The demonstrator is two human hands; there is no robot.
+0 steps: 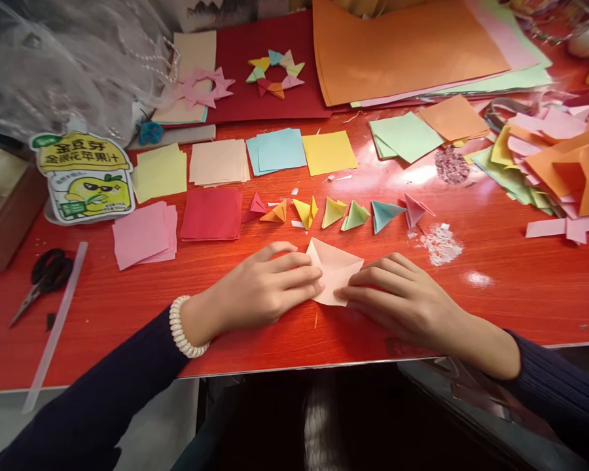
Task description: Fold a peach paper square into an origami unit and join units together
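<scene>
A small pale pink sheet of origami paper [337, 273] lies near the front of the red table, with crease lines and a raised fold at its top. My left hand [269, 282] has its fingers together on the left edge of this paper. Opposite it, my right hand [406, 292] grips the lower right edge between thumb and fingers; the thumb is largely hidden. Just beyond the paper runs a row of several folded paper pieces, among them a yellow one [305, 212], a blue one [385, 216] and a pink one [416, 210].
Paper stacks sit behind the row, including red [211, 214], blue [277, 152] and yellow [329, 153]. Two folded rings, pink [202, 89] and multicoloured [275, 73], lie farther back. Scissors [49, 271] and a translucent strip [57, 324] are at left; paper scraps [564, 157] pile at right.
</scene>
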